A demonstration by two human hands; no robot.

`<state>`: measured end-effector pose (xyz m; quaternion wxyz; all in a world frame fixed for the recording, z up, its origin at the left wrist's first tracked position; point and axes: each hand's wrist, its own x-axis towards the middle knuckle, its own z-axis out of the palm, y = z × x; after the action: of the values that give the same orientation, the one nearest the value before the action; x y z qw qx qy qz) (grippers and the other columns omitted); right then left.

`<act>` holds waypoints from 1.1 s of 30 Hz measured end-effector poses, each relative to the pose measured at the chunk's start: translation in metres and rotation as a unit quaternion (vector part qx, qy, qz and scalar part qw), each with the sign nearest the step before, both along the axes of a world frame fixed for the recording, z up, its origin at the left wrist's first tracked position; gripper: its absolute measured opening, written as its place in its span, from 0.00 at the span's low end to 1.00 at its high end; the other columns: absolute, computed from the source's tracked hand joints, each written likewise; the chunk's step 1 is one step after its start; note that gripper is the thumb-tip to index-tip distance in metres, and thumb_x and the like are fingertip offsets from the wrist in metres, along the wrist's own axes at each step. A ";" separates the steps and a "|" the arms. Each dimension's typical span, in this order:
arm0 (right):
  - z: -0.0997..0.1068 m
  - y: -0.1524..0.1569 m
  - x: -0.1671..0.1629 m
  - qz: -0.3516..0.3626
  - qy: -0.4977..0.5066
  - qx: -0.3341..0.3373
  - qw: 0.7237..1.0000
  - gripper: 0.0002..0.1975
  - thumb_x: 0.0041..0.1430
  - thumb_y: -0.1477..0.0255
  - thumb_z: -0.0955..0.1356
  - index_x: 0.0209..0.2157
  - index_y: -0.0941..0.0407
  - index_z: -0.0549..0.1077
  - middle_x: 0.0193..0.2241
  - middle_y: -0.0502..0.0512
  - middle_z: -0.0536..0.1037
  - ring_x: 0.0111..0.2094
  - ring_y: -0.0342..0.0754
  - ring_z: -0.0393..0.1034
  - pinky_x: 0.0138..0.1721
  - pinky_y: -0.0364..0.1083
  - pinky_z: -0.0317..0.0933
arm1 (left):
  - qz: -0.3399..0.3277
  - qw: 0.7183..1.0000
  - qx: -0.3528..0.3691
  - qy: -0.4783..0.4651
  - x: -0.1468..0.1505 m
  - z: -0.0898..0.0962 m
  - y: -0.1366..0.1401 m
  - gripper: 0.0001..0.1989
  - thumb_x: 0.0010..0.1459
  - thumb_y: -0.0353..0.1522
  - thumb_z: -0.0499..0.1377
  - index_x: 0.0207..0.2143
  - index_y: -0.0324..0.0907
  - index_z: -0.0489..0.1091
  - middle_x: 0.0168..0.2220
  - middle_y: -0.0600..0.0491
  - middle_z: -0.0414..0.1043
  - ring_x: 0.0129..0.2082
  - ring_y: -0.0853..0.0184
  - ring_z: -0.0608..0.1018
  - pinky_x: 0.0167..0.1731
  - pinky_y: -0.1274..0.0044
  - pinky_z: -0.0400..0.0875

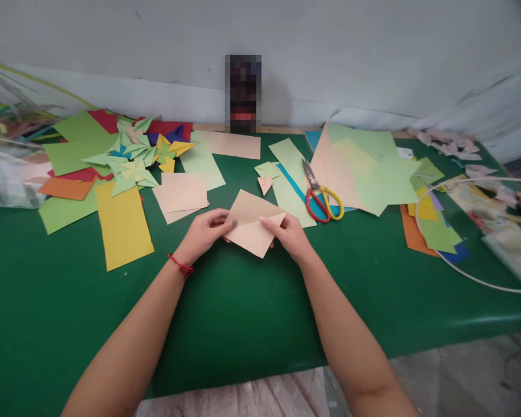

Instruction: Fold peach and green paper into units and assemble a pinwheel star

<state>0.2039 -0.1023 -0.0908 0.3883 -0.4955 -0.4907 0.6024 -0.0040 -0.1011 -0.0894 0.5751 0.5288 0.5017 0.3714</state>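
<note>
A square sheet of pale pink paper (254, 237) with a crease across its middle is held just above the green table. My left hand (208, 231) pinches its left corner, thumb on top and fingers underneath. At the right corner, my right hand (289, 233) grips the same sheet between thumb and fingers. Beyond my left hand lie more pale pink sheets (184, 191). A small folded pink and green paper piece (265, 178) rests behind the held sheet. Scissors (316, 194) with one red and one yellow handle lie to the right, blades pointing away.
Folded paper stars (134, 150) are heaped at the back left over coloured sheets. A yellow sheet (125, 229) lies nearer. Large green and pink sheets (373, 174) spread at right, beside a white hoop (434, 246). A pixelated dark object (243, 92) stands against the wall.
</note>
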 end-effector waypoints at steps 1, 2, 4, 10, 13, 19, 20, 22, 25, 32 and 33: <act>0.000 0.001 0.000 -0.004 0.016 -0.002 1.000 0.14 0.49 0.61 0.68 0.32 0.57 0.68 0.22 0.49 0.70 0.20 0.41 0.64 0.13 0.39 0.59 | -0.004 1.000 -0.001 -0.001 -0.001 0.000 0.000 0.14 0.49 0.38 0.59 0.37 0.41 0.71 0.33 0.49 0.73 0.28 0.67 0.74 0.23 0.78 0.71; -0.001 0.002 0.001 -0.007 0.033 -0.004 0.999 0.14 0.49 0.61 0.68 0.32 0.57 0.68 0.22 0.49 0.69 0.19 0.40 0.64 0.12 0.38 0.57 | -0.001 1.000 0.003 0.000 -0.001 0.000 0.000 0.14 0.50 0.37 0.59 0.38 0.41 0.71 0.34 0.49 0.73 0.28 0.67 0.74 0.22 0.78 0.71; -0.001 0.004 0.003 -0.017 0.062 -0.009 0.998 0.13 0.49 0.62 0.68 0.33 0.57 0.68 0.22 0.48 0.68 0.19 0.38 0.63 0.11 0.36 0.55 | 0.015 1.000 0.018 0.002 -0.003 0.002 0.001 0.14 0.51 0.36 0.58 0.41 0.42 0.70 0.38 0.48 0.72 0.31 0.66 0.74 0.22 0.77 0.73; -0.009 0.008 0.007 -0.096 0.129 -0.026 0.987 0.11 0.49 0.66 0.69 0.33 0.57 0.69 0.27 0.49 0.71 0.22 0.38 0.65 0.14 0.36 0.61 | -0.027 0.992 0.121 -0.037 -0.001 0.004 0.000 0.19 0.50 0.24 0.53 0.45 0.45 0.63 0.57 0.49 0.57 0.52 0.62 0.67 0.45 0.69 0.70; -0.011 0.008 0.006 -0.100 0.146 -0.033 0.984 0.10 0.49 0.67 0.69 0.33 0.57 0.69 0.28 0.49 0.72 0.23 0.38 0.66 0.15 0.36 0.62 | -0.034 0.984 0.170 0.040 0.001 0.002 -0.002 0.15 0.50 0.23 0.52 0.41 0.44 0.66 0.56 0.50 0.59 0.55 0.62 0.64 0.49 0.68 0.66; -0.007 0.002 -0.003 -0.043 0.145 -0.054 0.987 0.10 0.49 0.66 0.69 0.33 0.56 0.70 0.26 0.49 0.72 0.24 0.40 0.68 0.18 0.38 0.66 | 0.058 0.977 0.178 0.107 0.000 0.001 -0.001 0.09 0.48 0.26 0.58 0.35 0.42 0.71 0.37 0.52 0.73 0.37 0.67 0.74 0.40 0.72 0.70; -0.007 0.001 -0.005 -0.036 0.144 -0.053 0.988 0.10 0.49 0.66 0.69 0.33 0.56 0.70 0.27 0.49 0.72 0.25 0.40 0.68 0.19 0.38 0.66 | 0.070 0.976 0.176 0.104 -0.001 0.001 0.000 0.08 0.48 0.27 0.59 0.33 0.41 0.71 0.36 0.52 0.73 0.36 0.67 0.74 0.38 0.73 0.70; -0.005 0.000 -0.006 -0.037 0.140 -0.050 0.988 0.11 0.49 0.66 0.69 0.34 0.56 0.70 0.27 0.49 0.72 0.26 0.40 0.69 0.19 0.38 0.66 | 0.066 0.976 0.181 0.098 -0.002 0.002 0.000 0.07 0.47 0.27 0.60 0.33 0.41 0.71 0.36 0.52 0.73 0.37 0.67 0.74 0.38 0.73 0.70; -0.006 0.000 -0.006 -0.059 0.141 -0.043 0.987 0.12 0.49 0.66 0.69 0.35 0.56 0.70 0.27 0.49 0.73 0.27 0.41 0.69 0.21 0.38 0.67 | 0.023 0.972 0.210 0.104 -0.003 0.004 -0.001 0.09 0.48 0.27 0.60 0.34 0.43 0.71 0.41 0.50 0.70 0.43 0.65 0.72 0.41 0.73 0.69; -0.008 0.002 -0.004 -0.076 0.151 -0.028 0.985 0.13 0.48 0.68 0.70 0.37 0.55 0.70 0.32 0.50 0.75 0.34 0.43 0.71 0.32 0.43 0.70 | 0.065 0.959 0.240 0.134 -0.003 0.001 0.001 0.05 0.49 0.29 0.60 0.32 0.42 0.72 0.42 0.51 0.69 0.43 0.65 0.72 0.45 0.69 0.67; -0.008 0.002 -0.004 -0.072 0.151 -0.030 0.985 0.13 0.48 0.68 0.70 0.37 0.55 0.70 0.33 0.50 0.75 0.35 0.44 0.71 0.33 0.44 0.71 | 0.075 0.961 0.234 0.128 -0.003 0.000 0.002 0.04 0.49 0.29 0.60 0.30 0.42 0.72 0.41 0.51 0.70 0.42 0.66 0.73 0.45 0.69 0.68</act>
<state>0.1995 -0.1007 -0.0984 0.4851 -0.4448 -0.3710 0.6551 -0.0070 -0.0991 -0.0892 0.3368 0.6522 0.5084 0.4503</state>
